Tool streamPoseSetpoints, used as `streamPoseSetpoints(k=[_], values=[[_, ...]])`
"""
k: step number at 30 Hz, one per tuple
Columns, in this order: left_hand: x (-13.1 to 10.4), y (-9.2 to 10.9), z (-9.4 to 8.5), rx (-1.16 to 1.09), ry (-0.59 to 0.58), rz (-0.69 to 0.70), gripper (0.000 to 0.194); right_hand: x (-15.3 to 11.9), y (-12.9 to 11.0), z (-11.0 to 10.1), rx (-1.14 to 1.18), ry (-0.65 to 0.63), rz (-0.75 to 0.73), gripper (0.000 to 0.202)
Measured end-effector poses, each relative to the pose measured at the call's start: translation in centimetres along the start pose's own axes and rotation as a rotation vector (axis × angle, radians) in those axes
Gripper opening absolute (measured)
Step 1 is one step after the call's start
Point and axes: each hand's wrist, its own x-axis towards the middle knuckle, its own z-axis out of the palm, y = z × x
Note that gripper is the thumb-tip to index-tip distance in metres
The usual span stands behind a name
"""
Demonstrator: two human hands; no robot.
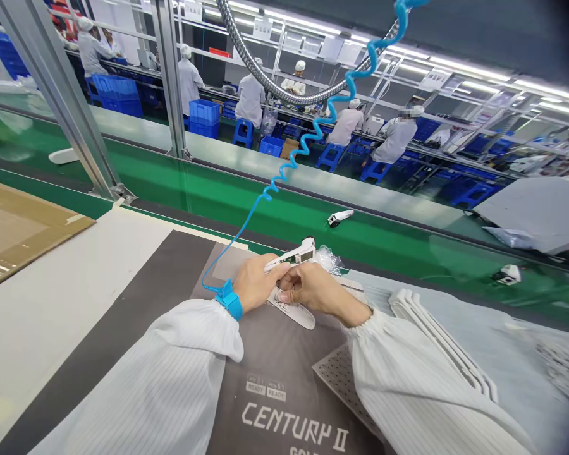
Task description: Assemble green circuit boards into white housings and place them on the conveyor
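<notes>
My left hand (256, 281) is closed around a white handheld device (306, 255) with a small grey screen, its head tilted up to the right. Against the device's near side, the fingers of my right hand (315, 292) are pinched together; what lies between them is hidden. Below both hands shows a long white rounded shell piece (303, 316), partly covered by the fingers, over the dark printed cardboard (275, 354). A blue wrist strap (229, 299) with a coiled blue cord (308, 142) is on my left wrist.
Crumpled clear plastic (328, 259) lies just beyond my right hand. Similar white devices (340, 218) sit on the green conveyor belt (237, 212). Long white curved parts (440, 341) are stacked at right. Brown cardboard (28, 227) lies left, by a metal post (61, 95). Several people work beyond.
</notes>
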Motion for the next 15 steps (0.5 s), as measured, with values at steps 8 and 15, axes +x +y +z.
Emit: streamPoseSetpoints(k=[8,15], values=[[0.0,0.4,-0.2,-0.099,-0.002,-0.046,0.032,0.2,0.0,-0.4,-0.035,-0.036,0.114,0.020],[0.2,-0.1,0.0,-0.091,0.018,-0.066,0.035,-0.8,0.6,0.9,0.075,0.045,0.079,0.017]])
